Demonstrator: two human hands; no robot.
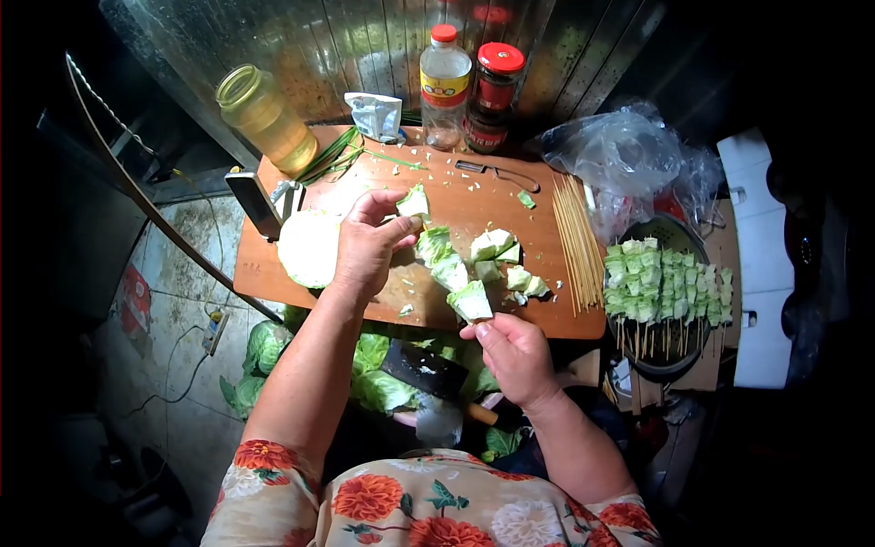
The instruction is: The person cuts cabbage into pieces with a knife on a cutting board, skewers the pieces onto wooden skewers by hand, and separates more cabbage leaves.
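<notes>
Between thumb and fingers, my left hand (pixel 369 239) pinches a pale green cabbage piece (pixel 414 201) above the cutting board (pixel 519 205). My right hand (pixel 518 357) grips the lower end of a cabbage skewer (pixel 448 271), whose leaf pieces run in a slanting row up toward my left hand. Most of its stick is hidden by leaf and fingers. Just right of the skewer lie loose cabbage chunks (pixel 493 244). A cut cabbage (pixel 308 248) sits left of my left wrist, and a bundle of bare bamboo sticks (pixel 576 244) lies along the board's right side.
Loaded cabbage skewers (pixel 667 284) rest across a dark oval pan (pixel 670 365) at right. A yellow-liquid jar (pixel 266 123), clear bottle (pixel 445 91), red-lidded jar (pixel 497 87) and peeler (pixel 499 173) are at the back. Below the board are leaves (pixel 378 378) and a plastic bag (pixel 629 159) lies back right.
</notes>
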